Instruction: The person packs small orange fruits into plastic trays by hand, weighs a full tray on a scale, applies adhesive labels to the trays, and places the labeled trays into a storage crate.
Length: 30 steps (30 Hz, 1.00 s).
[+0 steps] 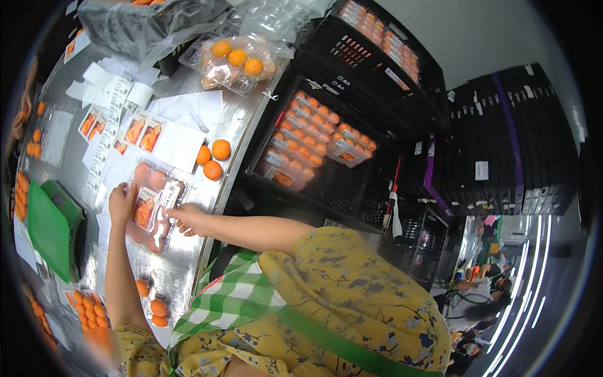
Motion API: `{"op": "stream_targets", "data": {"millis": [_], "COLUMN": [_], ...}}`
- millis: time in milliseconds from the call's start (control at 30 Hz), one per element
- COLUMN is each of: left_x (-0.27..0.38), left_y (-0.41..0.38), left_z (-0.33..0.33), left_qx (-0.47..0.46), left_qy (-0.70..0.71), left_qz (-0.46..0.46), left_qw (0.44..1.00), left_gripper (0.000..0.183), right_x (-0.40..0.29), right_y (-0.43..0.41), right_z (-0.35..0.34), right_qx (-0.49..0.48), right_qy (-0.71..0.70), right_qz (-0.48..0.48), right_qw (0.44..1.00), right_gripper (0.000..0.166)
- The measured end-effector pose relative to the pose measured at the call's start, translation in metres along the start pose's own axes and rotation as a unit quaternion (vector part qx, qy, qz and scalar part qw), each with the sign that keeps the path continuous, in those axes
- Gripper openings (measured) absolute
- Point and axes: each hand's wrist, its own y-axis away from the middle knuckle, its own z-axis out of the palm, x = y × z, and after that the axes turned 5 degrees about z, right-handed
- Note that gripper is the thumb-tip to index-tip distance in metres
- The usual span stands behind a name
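Observation:
A clear plastic clamshell pack (146,235) of orange fruits lies on the steel table before me. My left hand (123,202) grips its left edge, thumb on the lid. A picture label (145,209) sits on the lid, and a white printed label (170,194) lies beside it. My right hand (191,219) is at the pack's right side, thumb and forefinger at the lower end of the white label. Whether they pinch it or press on it I cannot tell. Three loose orange fruits (221,149) rest just above and right of the pack.
Label sheets (160,134) and a strip of printed labels (106,136) cover the table. A green plastic object (47,231) stands at left. Black crates (348,186) with filled packs (297,136) are at right, by a tall crate stack (509,146). Another person's hand (20,118) shows at far left.

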Motion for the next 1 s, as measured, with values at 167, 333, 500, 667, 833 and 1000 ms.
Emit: {"op": "stream_targets", "data": {"millis": [167, 333, 500, 667, 833, 1000], "left_x": [0.039, 0.068, 0.176, 0.259, 0.237, 0.22], "left_y": [0.011, 0.047, 0.08, 0.103, 0.105, 0.121], "left_z": [-0.033, -0.053, -0.047, -0.044, -0.022, -0.001], "left_qx": [-0.003, -0.025, -0.008, -0.071, -0.068, -0.073], "left_qy": [0.131, 0.331, 0.441, 0.473, 0.425, 0.419], "left_qz": [-0.092, -0.075, -0.029, 0.072, 0.006, -0.071], "left_qw": [0.987, 0.94, 0.897, 0.875, 0.903, 0.902], "left_gripper": [0.048, 0.03, 0.029, 0.048, 0.039, 0.035], "right_x": [0.002, 0.007, -0.017, -0.037, -0.036, -0.007], "right_y": [0.022, 0.072, 0.162, 0.249, 0.33, 0.314], "right_z": [0.002, -0.016, -0.067, -0.172, -0.301, -0.417], "right_qx": [0.059, -0.071, -0.029, 0.137, 0.406, 0.465], "right_qy": [-0.055, -0.224, -0.24, -0.046, 0.401, 0.548], "right_qz": [-0.132, -0.232, -0.294, -0.356, -0.297, -0.057], "right_qw": [0.988, 0.944, 0.925, 0.923, 0.766, 0.693], "right_gripper": [0.045, 0.037, 0.057, 0.055, 0.062, 0.059]}}
